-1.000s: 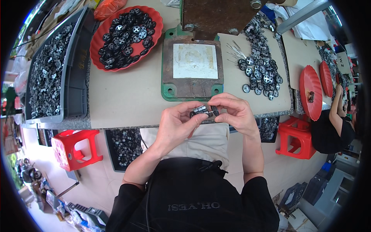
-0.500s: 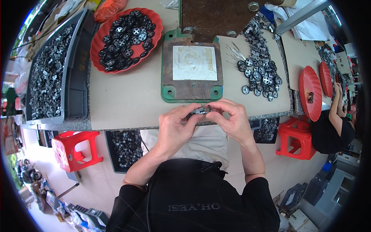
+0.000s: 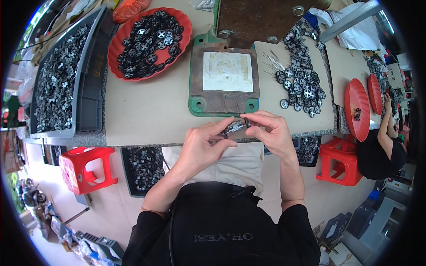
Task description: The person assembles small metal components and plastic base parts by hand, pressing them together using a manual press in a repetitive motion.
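Note:
Between my hands, just over the table's near edge, is a small wheel set (image 3: 236,127): a grey block with a black wheel at each end. My left hand (image 3: 199,145) pinches its left wheel between thumb and fingers. At the other end, my right hand (image 3: 271,133) grips the right wheel with thumb and forefinger. Right behind the hands stands a green metal press base (image 3: 195,84) with a worn white pad (image 3: 227,73) on top. To its right lie loose black wheels (image 3: 304,91) with silver spokes, grey blocks (image 3: 298,51) and thin metal pins (image 3: 274,62).
A red scalloped tray (image 3: 116,64) of black wheels sits back left. Beside it stands a grey bin (image 3: 91,97) full of small grey parts. Red stools (image 3: 88,166) and a dark crate (image 3: 144,170) are below the table. Another person's arm (image 3: 387,137) shows far right.
The wheel set has tilted, its right end higher, and more of its grey block shows between my hands. My right hand has shifted slightly right. The whole view has moved a little.

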Action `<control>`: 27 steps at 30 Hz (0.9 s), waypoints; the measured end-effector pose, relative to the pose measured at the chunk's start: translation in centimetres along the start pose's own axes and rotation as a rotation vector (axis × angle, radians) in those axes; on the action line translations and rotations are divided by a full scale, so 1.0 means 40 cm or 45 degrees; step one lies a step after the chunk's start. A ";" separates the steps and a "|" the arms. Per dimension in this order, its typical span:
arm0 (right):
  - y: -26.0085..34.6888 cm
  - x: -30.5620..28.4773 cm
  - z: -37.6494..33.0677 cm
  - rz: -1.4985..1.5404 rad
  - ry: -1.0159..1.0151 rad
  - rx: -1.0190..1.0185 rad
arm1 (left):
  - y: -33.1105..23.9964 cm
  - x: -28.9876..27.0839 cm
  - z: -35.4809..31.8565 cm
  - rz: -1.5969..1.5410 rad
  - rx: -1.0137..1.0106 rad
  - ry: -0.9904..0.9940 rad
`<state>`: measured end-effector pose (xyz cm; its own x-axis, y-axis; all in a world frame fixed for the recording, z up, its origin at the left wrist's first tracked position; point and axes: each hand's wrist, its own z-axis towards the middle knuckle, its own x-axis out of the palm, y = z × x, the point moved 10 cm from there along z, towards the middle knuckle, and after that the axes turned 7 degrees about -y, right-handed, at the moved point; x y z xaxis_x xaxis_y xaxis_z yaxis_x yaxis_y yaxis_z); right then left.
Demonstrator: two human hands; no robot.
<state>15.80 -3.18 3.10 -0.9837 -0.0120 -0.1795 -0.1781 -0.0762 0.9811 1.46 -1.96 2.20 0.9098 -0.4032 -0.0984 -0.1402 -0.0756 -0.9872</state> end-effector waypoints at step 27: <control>0.169 -0.136 0.071 -0.394 -0.424 -0.312 | -0.063 -0.081 0.299 0.053 0.253 -0.425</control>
<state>19.88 -0.80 10.91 -0.8479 0.3634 -0.3861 -0.4898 -0.2580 0.8328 3.55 10.46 3.52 0.9865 -0.0810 -0.1421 -0.1312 0.1261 -0.9833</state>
